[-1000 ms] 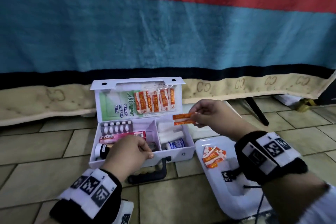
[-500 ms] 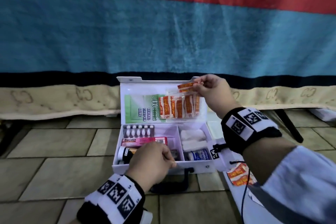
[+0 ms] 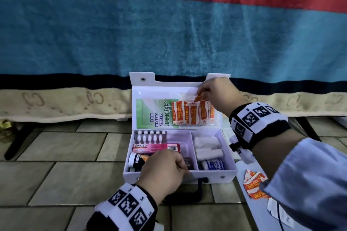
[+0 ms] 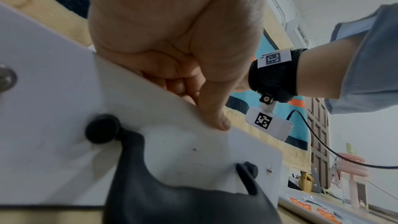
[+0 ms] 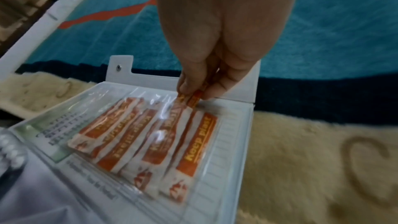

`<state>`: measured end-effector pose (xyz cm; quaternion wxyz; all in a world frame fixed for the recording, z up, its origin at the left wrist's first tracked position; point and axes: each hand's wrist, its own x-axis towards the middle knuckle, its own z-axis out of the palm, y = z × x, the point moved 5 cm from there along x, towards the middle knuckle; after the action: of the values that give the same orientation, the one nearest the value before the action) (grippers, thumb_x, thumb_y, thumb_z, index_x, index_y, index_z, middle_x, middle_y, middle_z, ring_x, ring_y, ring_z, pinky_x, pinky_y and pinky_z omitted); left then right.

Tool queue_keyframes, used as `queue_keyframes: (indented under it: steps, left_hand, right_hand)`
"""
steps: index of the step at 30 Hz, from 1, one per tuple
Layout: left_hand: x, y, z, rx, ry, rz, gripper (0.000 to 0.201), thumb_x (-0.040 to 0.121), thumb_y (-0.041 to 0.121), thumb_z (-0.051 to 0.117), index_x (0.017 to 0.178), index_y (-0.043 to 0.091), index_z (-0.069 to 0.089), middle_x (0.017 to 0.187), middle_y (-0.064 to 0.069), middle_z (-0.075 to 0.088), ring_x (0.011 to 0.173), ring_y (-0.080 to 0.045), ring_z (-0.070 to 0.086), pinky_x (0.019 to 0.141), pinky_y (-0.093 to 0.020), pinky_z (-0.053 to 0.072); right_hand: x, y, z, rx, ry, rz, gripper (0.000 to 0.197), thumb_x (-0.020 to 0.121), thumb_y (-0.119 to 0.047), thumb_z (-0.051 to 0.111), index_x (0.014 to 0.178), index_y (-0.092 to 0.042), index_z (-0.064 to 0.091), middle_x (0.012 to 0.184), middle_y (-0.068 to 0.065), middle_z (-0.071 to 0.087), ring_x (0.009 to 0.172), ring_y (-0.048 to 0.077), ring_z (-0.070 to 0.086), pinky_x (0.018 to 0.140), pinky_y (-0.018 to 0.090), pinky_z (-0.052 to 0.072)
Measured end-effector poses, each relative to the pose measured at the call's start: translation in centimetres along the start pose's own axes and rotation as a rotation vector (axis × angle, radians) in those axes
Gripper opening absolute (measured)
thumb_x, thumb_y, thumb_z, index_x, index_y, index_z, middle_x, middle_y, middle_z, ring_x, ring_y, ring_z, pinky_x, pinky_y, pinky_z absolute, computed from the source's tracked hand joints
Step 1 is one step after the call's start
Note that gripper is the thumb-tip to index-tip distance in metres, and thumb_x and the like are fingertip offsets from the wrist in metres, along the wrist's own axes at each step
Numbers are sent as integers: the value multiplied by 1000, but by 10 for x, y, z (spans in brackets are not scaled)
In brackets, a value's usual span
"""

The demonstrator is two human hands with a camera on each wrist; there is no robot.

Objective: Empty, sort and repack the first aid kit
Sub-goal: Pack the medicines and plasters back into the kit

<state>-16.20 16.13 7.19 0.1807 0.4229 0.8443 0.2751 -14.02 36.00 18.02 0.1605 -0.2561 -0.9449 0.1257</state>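
The white first aid kit (image 3: 228, 174) stands open on the tiled floor, lid (image 3: 144, 80) upright. My right hand (image 3: 203, 93) pinches orange plaster strips (image 5: 192, 100) at the mouth of the lid's clear pocket, above several plasters (image 3: 192, 112) inside it. My left hand (image 3: 165, 170) grips the kit's front wall (image 4: 53, 108), thumb outside and fingers curled over the rim. In the base lie a pill blister (image 3: 150, 136), a pink Bacidin box (image 3: 155, 147), a dark bottle (image 3: 136, 161), white gauze rolls (image 3: 206, 146) and a bandage roll (image 3: 214, 164).
A white tray (image 3: 249, 204) at the right holds more orange plasters (image 3: 253, 185). A striped blue and red blanket (image 3: 169, 33) hangs behind the kit. The kit's black handle (image 3: 187, 193) rests on the floor tiles in front.
My right hand carried the orange strips from beside the kit up to the top of the lid and now lowers them into the clear pocket. The left hand kept its hold on the front wall.
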Motion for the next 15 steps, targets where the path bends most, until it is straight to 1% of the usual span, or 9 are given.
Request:
queue_keyframes:
  steps: [2,4,5,8,10,12,14,15]
  left_hand:
    - [0,-1,0,-4,-6,-2,17,78,33,71,62,33,65,71,16,65,80,-8,63,73,-21,51]
    - [0,-1,1,-12,-12,-5,13,79,30,70,66,33,67,80,14,69,83,-8,64,76,-24,54]
    - [-1,-1,1,-9,-11,-7,14,78,31,70,66,33,67,81,14,70,83,-9,64,76,-25,54]
    - [0,-2,1,-9,-9,-7,13,78,30,69,67,34,67,84,14,70,85,-9,64,79,-28,55]
    - [0,-2,2,-7,-7,-5,9,79,30,69,70,33,69,85,14,70,86,-9,64,80,-28,54]
    - [0,-2,2,-1,-2,-3,10,79,32,70,69,33,67,85,15,70,85,-8,63,79,-27,54]
    - [0,-2,2,4,0,-4,16,78,34,71,64,35,64,85,15,69,85,-9,63,78,-26,53]
    - [1,-2,2,6,-2,-6,19,78,34,71,62,35,62,84,14,69,85,-9,63,78,-26,53]
  right_hand:
    - [2,-7,4,-96,-61,-57,25,89,0,54,99,-13,72,100,5,68,89,20,64,80,31,53]
    - [3,-14,7,-157,-60,-119,24,88,-1,55,102,-13,72,105,5,62,93,22,61,80,28,50]
    - [4,-16,7,-160,-49,-130,25,88,1,56,102,-13,71,105,5,61,93,21,60,79,27,49]
    - [6,-15,6,-99,-50,-86,28,85,7,53,100,-11,69,99,6,69,86,17,63,77,25,50]
    - [5,-17,7,-145,-98,-80,27,85,6,53,97,-12,70,96,6,71,88,18,64,75,23,48]
    - [3,-21,9,-219,-149,-95,33,84,9,51,99,-13,71,100,6,70,92,21,65,76,24,49]
    - [1,-24,8,-233,-195,-84,43,83,13,47,105,-15,71,107,5,68,95,21,65,79,27,52]
    - [2,-25,7,-230,-210,-73,45,83,14,45,107,-15,70,110,5,67,97,21,64,79,27,51]
